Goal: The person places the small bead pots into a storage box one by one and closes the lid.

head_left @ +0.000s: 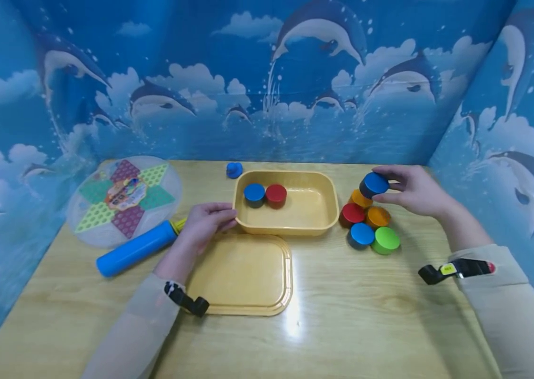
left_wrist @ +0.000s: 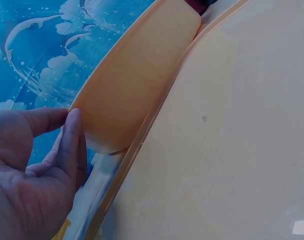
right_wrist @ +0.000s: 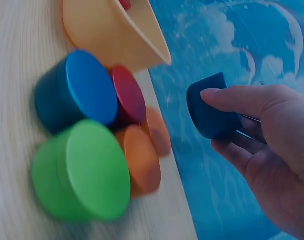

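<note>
My left hand (head_left: 202,226) pinches the left end of a pale yellow plastic box (head_left: 290,230), thumb and fingertips at its rim in the left wrist view. Inside the box, at the left, stand a blue round tub (head_left: 254,193) and a red tub (head_left: 276,195). To the right of the box, my right hand (head_left: 415,192) holds another blue tub (right_wrist: 212,107) between thumb and fingers, raised above the table. Below it cluster a red tub (head_left: 352,215), a blue tub (head_left: 361,235), a green tub (right_wrist: 94,172) and two orange tubs (head_left: 378,216).
The yellow lid (head_left: 243,273) lies flat in front of the box, partly under my left forearm. A blue pump (head_left: 136,248) and a round star-patterned game board (head_left: 153,195) are on the left. A small blue object (head_left: 234,169) sits behind the box, near the dolphin curtain (head_left: 267,105).
</note>
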`<state>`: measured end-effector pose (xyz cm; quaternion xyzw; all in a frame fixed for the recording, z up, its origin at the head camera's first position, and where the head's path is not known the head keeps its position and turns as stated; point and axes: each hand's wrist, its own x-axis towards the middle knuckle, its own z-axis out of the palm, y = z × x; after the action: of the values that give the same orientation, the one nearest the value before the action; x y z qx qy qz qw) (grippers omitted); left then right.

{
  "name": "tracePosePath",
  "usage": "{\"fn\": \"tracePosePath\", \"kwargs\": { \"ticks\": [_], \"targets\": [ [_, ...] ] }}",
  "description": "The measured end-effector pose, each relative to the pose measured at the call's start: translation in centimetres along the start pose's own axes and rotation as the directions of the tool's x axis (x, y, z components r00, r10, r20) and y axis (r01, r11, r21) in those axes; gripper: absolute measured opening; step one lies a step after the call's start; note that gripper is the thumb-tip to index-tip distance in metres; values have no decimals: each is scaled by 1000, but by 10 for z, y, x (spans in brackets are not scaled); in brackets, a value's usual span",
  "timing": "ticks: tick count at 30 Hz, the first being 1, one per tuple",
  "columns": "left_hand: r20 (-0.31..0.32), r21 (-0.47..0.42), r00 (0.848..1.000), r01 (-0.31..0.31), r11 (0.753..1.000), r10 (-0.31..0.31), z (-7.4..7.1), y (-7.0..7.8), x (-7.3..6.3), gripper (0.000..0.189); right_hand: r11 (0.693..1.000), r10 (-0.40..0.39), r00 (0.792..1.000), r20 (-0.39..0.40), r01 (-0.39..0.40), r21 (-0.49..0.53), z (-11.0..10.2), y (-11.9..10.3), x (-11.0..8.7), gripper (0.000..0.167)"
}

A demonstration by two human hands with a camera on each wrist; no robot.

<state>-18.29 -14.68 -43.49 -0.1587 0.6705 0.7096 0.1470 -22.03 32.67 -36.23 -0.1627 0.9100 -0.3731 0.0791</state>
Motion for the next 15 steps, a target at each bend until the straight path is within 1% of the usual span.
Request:
{"fn": "tracePosePath", "kwargs": {
  "ticks": [4,9,15],
  "targets": [
    [13,-4,1000,-9,1000,9,3,0,2,38,999,-15,1000,14,15,34,6,-16,8,68],
    [-9,4,1000,5,1000,-5,2,2,2,36,996,-45,998,37,42,74,18,-35,25,67],
    [-9,-2,1000,6,1000,-6,0,0,2,36,995,-48,995,89,40,93,36,-50,44,67]
  ]
}}
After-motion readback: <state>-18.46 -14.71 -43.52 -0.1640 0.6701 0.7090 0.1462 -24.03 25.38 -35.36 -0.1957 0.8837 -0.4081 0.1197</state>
